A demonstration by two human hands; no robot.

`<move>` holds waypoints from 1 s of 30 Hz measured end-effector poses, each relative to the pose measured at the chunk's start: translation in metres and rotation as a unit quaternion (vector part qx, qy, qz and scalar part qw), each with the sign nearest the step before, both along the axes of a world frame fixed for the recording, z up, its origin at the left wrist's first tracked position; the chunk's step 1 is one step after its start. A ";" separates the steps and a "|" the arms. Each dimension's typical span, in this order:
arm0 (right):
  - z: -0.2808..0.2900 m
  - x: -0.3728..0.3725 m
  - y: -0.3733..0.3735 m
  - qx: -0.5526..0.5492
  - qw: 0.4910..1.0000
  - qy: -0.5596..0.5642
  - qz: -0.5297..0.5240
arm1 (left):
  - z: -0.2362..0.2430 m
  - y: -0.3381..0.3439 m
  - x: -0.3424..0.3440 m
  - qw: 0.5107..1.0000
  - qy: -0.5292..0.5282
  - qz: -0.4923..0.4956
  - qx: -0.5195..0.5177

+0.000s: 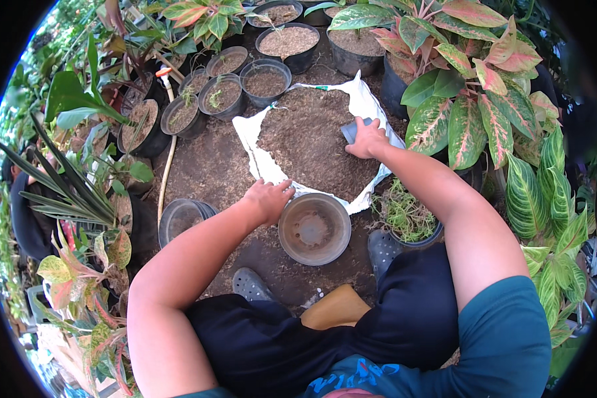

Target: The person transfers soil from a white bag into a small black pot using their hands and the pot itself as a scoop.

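My right hand (pixel 368 140) is closed around a small grey plastic cup (pixel 351 131), which it holds tilted at the right side of a heap of brown soil mix (pixel 315 136). The soil lies on an opened white sack (pixel 249 136) with its edges folded outward. My left hand (pixel 270 200) rests with fingers stretched out over the near left edge of the sack, beside the rim of a round pot (pixel 314 229). Only a thin brown layer shows on the bottom of that pot, which stands between the sack and my feet.
Several black pots of soil (pixel 222 97) stand beyond the sack on the left. A pot of green cuttings (pixel 408 211) is at the right, stacked pots (pixel 182 219) at the left. A pale pipe (pixel 166 169) runs along the left; large pink-green leaves (pixel 467 86) overhang the right.
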State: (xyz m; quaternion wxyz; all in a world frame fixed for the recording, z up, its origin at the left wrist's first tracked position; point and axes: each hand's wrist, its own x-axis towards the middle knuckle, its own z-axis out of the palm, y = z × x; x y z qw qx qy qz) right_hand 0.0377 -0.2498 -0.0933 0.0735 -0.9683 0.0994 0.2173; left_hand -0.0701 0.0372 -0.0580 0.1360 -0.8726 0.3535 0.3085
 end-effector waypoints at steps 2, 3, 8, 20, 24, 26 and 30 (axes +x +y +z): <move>-0.002 0.000 0.012 -0.004 1.000 0.006 0.008 | -0.001 -0.001 0.000 1.000 0.007 0.005 -0.011; -0.004 0.001 0.018 -0.007 1.000 0.010 0.012 | 0.003 -0.004 0.001 1.000 0.016 0.010 -0.010; 0.011 -0.021 0.055 0.040 0.993 -0.040 0.104 | 0.009 0.007 0.005 1.000 0.021 0.021 0.011; 0.054 -0.039 0.047 -0.004 0.858 -0.248 0.450 | -0.001 0.006 0.012 1.000 -0.014 0.002 0.000; 0.036 -0.028 0.010 -0.004 0.922 -0.185 0.341 | 0.001 0.001 0.013 1.000 -0.017 0.006 -0.016; 0.018 -0.028 -0.013 -0.028 0.949 -0.122 0.290 | 0.007 -0.003 0.012 1.000 -0.004 0.008 -0.023; 0.001 -0.049 -0.010 -0.040 0.982 -0.042 0.178 | 0.010 -0.001 0.004 0.999 0.024 0.019 -0.010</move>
